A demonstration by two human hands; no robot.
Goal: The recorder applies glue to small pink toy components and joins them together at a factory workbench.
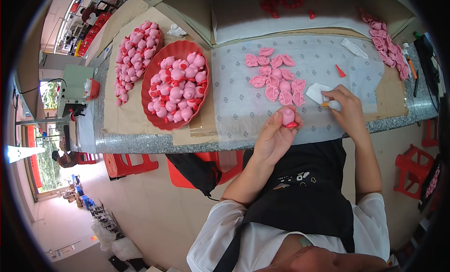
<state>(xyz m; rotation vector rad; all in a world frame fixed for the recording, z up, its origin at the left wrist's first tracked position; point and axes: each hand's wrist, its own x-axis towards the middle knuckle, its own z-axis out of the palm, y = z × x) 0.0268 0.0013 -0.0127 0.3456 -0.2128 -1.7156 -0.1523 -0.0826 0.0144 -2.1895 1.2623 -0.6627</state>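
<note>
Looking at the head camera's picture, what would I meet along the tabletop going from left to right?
A heap of pink-and-red pieces, a red bowl full of similar ones, a cluster of loose pink pieces on the patterned sheet, the person's right hand, a row of piled pink pieces.

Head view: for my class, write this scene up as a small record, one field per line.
Left hand: holds a round pink figure with a red part
Right hand: holds a small bottle with an orange tip
Work surface: pale printed sheet on a speckled bench
On the sheet: cluster of pink pieces, small red piece
Left of the sheet: scalloped red bowl full of pink-and-red figures
Floor: red stools
</note>
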